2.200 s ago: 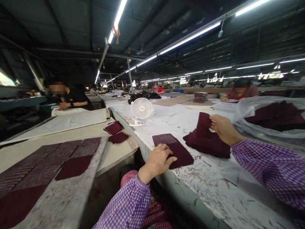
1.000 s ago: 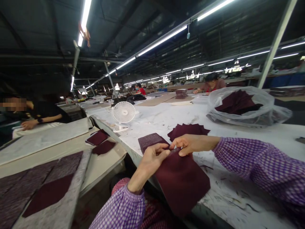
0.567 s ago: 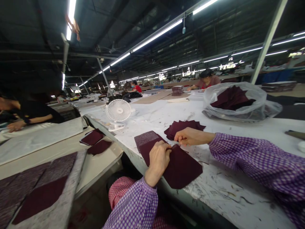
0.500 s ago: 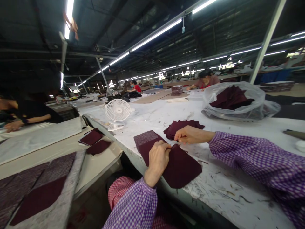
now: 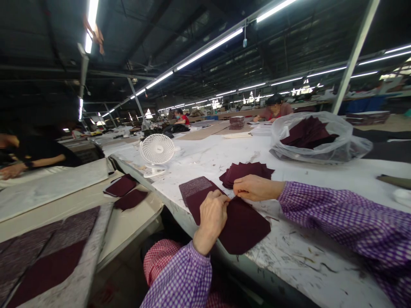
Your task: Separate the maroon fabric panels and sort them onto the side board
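A dark maroon fabric piece (image 5: 245, 224) lies flat on the scratched white table (image 5: 305, 256), over another piece with a speckled end (image 5: 195, 187). My left hand (image 5: 212, 214) rests on its near left edge with fingers curled and pinching the cloth. My right hand (image 5: 253, 188) pinches the far top edge of the same piece, fingers closed. Just behind my right hand sits a fanned stack of maroon pieces (image 5: 245, 171).
A small white desk fan (image 5: 156, 152) stands at the table's left edge. A clear plastic bag of maroon pieces (image 5: 316, 137) lies at the back right. A lower table (image 5: 64, 201) on the left holds more pieces. Other people work at tables farther back and to the left.
My right hand took a piece from the stack, both hands carried it over the speckled piece and laid it flat. In the last half second the hands barely moved.
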`<action>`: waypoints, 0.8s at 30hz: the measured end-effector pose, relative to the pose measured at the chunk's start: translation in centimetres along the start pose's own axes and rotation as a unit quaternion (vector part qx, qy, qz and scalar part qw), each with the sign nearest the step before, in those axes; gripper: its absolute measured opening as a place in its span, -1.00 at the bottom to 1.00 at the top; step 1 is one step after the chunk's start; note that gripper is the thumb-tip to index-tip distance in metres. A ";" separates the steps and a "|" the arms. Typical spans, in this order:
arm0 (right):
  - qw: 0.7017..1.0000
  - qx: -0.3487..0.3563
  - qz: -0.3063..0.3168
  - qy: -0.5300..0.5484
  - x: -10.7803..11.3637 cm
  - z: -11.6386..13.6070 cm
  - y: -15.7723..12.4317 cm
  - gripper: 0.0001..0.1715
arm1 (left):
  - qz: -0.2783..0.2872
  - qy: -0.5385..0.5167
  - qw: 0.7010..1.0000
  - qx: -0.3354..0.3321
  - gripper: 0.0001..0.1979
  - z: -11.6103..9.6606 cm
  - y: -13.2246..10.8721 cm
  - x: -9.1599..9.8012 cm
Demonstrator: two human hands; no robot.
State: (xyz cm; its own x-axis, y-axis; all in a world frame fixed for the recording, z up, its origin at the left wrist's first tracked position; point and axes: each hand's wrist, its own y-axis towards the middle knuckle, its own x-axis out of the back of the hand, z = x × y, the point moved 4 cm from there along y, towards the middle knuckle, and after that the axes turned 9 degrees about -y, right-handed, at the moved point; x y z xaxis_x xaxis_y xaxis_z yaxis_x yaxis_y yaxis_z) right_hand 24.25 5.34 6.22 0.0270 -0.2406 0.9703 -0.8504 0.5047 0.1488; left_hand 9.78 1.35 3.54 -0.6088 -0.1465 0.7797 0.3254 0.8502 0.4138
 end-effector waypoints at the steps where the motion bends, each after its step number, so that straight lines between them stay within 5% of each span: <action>1: 0.999 0.014 -0.006 -0.039 -0.1 0.3 -0.1 -0.83 | 0.001 0.007 1.000 -0.006 -0.78 -0.1 0.0 0.0; 9: 0.978 0.057 -0.016 -0.201 -1.2 1.4 -2.1 -0.77 | 0.008 0.070 0.997 -0.046 -0.70 -0.5 -0.3 -0.1; 17: 0.996 -0.041 -0.075 0.025 0.6 1.5 -2.3 -0.61 | 0.003 0.070 0.996 -0.053 -0.70 -0.4 -0.2 -0.5; 24: 0.995 -0.071 -0.028 0.070 -0.8 2.9 -1.6 -0.65 | 0.018 -0.013 0.999 -0.050 -0.74 1.0 -0.7 0.9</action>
State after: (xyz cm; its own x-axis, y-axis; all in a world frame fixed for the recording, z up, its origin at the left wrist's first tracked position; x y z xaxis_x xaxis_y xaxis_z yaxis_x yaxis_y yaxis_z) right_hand 24.08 2.32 4.66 0.1543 -0.1589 0.9752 -0.7633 0.6075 0.2197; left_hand 8.27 1.06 3.51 -0.6138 -0.1018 0.7829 0.4172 0.8001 0.4311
